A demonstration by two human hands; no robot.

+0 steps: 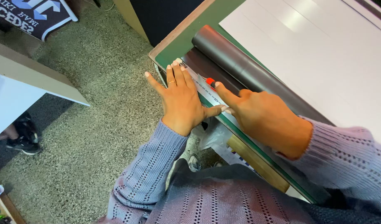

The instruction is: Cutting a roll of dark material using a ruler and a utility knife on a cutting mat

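flat now, hands point(223, 108) on metal ruler point(203, 89)

At the centre of the frame, the left hand point(180, 99) lay flat, fingers spread, pressing a metal ruler point(203, 89) onto the dark sheet point(207, 68) at the bench point(174, 43) edge. Just right of it, the right hand point(267, 120) gripped a small red-tipped cutter point(210, 81) against the ruler, forefinger stretched along it, below the grey roll point(240, 62)

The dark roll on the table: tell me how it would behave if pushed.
The roll is round and lies free at its far side, so it would probably roll. Its loose end lies flat under the ruler, which suggests floppy sheet. The left hand pins the ruler, likely holding it.
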